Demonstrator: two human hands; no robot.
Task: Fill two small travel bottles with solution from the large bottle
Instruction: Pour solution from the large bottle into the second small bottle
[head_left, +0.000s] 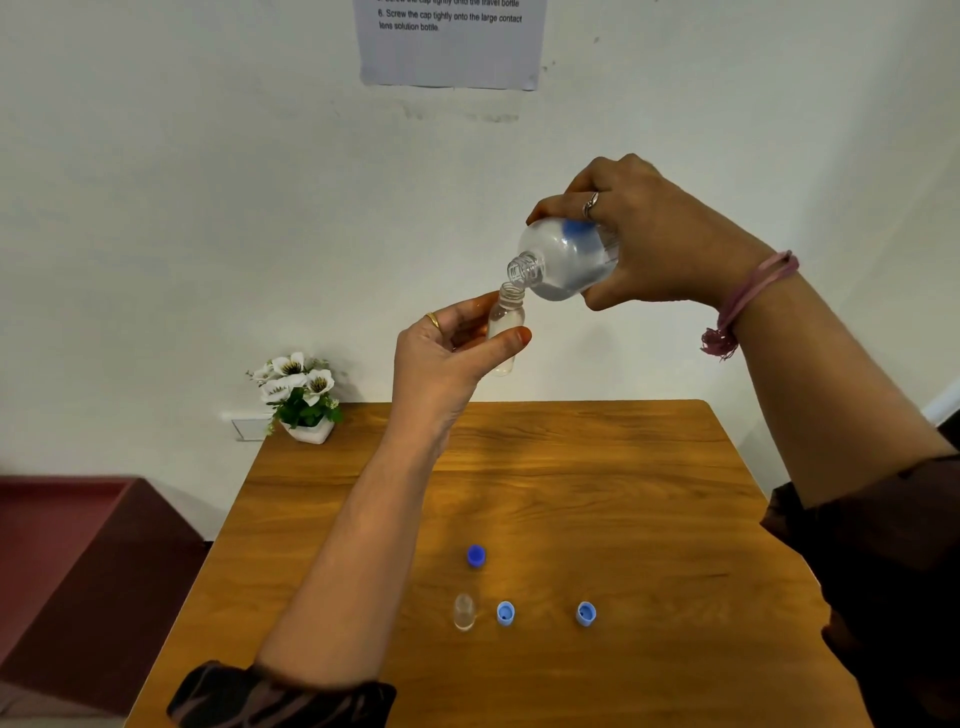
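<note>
Right hand clenched round tilted large clear plastic bottle, left hand pinching small clear travel bottle at frame centre — narrow mouths barely aligned, likely spill onto wooden surface.

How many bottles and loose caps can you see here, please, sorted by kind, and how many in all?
Large bottle, held tilted in the right hand: 1
Small travel bottles, one in the left hand at, one on the table at: 2
Dark blue cap: 1
Light blue caps: 2
Total: 6
</note>
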